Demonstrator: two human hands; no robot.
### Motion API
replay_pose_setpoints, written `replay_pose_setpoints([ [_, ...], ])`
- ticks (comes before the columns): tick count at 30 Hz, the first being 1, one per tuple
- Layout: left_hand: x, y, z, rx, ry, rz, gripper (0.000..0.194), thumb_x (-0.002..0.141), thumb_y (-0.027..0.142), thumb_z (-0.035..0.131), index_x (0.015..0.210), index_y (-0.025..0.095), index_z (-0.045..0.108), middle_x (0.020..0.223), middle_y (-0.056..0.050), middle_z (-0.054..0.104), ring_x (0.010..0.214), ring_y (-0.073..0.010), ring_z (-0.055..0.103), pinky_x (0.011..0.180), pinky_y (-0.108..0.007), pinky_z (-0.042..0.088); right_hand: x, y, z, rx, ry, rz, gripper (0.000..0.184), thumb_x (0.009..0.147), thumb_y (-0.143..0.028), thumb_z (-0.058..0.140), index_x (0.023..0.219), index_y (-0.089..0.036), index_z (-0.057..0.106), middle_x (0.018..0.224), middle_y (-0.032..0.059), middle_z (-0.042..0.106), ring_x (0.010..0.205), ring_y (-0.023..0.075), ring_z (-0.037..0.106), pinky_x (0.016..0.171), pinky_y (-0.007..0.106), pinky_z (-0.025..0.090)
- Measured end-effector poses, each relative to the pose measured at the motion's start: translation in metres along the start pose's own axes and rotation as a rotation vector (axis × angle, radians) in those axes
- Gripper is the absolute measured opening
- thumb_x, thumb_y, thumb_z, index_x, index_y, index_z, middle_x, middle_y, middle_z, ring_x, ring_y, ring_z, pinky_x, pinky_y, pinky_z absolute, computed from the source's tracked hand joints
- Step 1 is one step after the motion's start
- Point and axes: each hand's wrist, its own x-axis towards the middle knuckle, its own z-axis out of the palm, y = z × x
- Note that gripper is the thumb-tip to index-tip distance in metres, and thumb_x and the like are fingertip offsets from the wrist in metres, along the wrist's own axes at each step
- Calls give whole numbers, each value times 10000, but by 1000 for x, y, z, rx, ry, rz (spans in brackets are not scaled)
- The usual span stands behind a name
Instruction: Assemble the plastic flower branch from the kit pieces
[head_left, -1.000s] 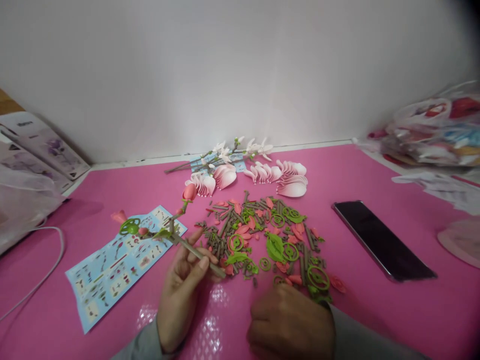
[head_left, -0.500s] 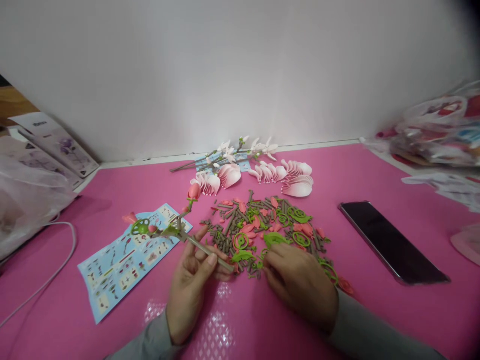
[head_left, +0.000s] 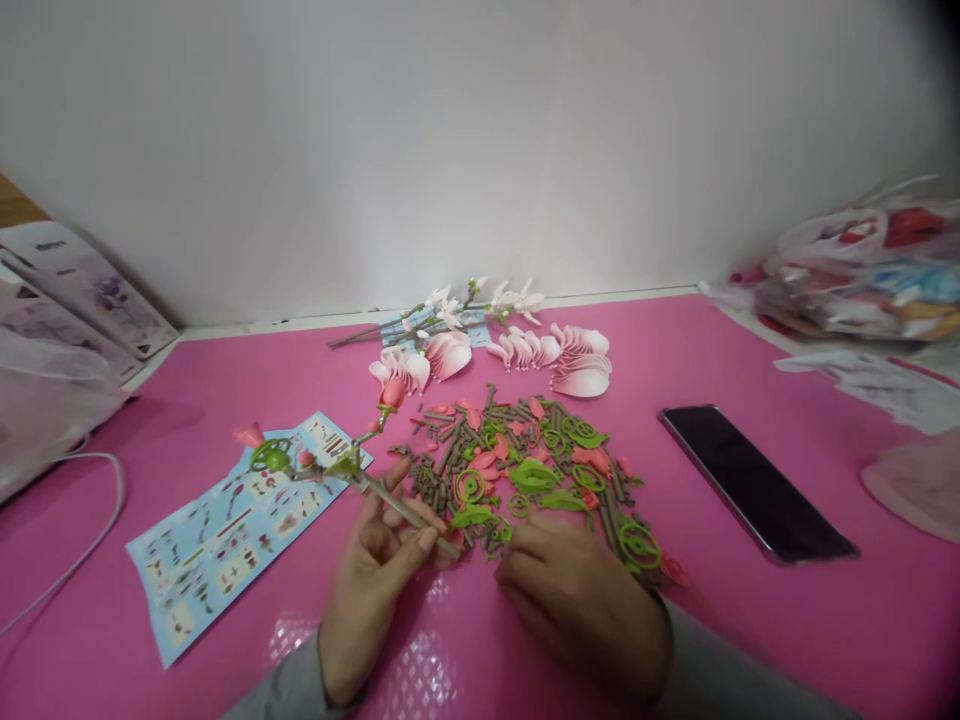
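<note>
A: What's the left hand (head_left: 366, 605) doing?

B: Holding a brown plastic stem (head_left: 401, 510) between thumb and fingers, at lower centre. The stem branches up to a coral bud (head_left: 391, 392) and out left to a green ring (head_left: 271, 455), above a printed parts sheet (head_left: 225, 540).

A: And the right hand (head_left: 581, 620)?

B: Fingers curled and narrow at the near edge of the loose parts pile (head_left: 525, 470), just right of the stem. I can't tell whether they're pinching anything.

A: How would that branch handle?

B: Light and fairly stiff, I'd judge, but its joints look fragile. Take it by the lower stem, not the bud or side twigs. The small pieces may slide on the glossy pink bench (head_left: 757, 640), so pinch them by their edges.
</note>
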Motion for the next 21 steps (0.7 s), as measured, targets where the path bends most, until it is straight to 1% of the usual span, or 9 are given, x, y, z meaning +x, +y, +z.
replay_pose_setpoints([
  [2,-1,1,0,24,-4,-4,642,845,150,603,1402,266,305,799,26,633,671,-132,619,722,-285,505,-1,-5,-1,-36,-29,23,205,867,-97,491,696,-175,574,725,18,586,665,148,504,597,299,309],
  [4,-2,2,1,44,-11,1,641,854,158,592,1409,264,289,778,29,632,675,-133,613,726,-280,501,-2,-5,-7,-70,-46,116,177,855,-107,510,704,-183,562,741,13,592,669,149,522,585,298,301],
  [5,-3,2,2,50,-13,4,640,857,163,589,1410,263,284,767,30,631,667,-132,608,723,-278,500,-2,-3,-12,-88,-57,187,166,856,-113,509,716,-187,559,752,13,595,672,149,532,582,298,298],
  [7,-3,2,2,49,-12,5,631,857,175,591,1405,259,291,763,28,631,649,-130,600,706,-274,501,-5,7,-25,-152,-76,357,146,863,-129,490,750,-191,559,770,22,600,667,155,546,576,301,290],
  [9,-3,2,3,36,-4,1,627,849,180,602,1396,258,306,771,25,631,643,-130,600,691,-268,502,-9,23,-40,-261,-80,486,124,866,-168,483,769,-189,558,757,40,602,640,170,537,555,311,259],
  [10,-3,1,3,30,0,-2,626,847,180,605,1393,258,309,774,24,630,646,-131,602,689,-267,503,-11,31,-48,-280,-109,491,97,867,-205,494,804,-186,566,793,57,615,667,186,543,555,313,252],
  [13,-2,0,3,24,11,-7,622,845,174,606,1390,258,317,773,26,624,646,-126,602,690,-258,501,-14,49,-63,-235,-194,609,159,887,-250,477,757,-198,553,684,45,604,607,185,530,528,307,216],
  [16,-3,1,2,19,-1,-18,650,844,177,609,1404,266,293,780,27,625,651,-127,602,685,-255,502,-8,53,-64,-152,-242,680,140,866,-203,513,736,-201,563,673,32,619,615,174,553,529,283,232],
  [21,-3,4,4,22,-21,-15,688,841,171,610,1425,249,256,755,21,636,657,-134,599,692,-258,498,7,45,-51,-110,-200,675,169,898,-167,476,782,-193,597,758,27,653,698,157,584,579,257,296],
])
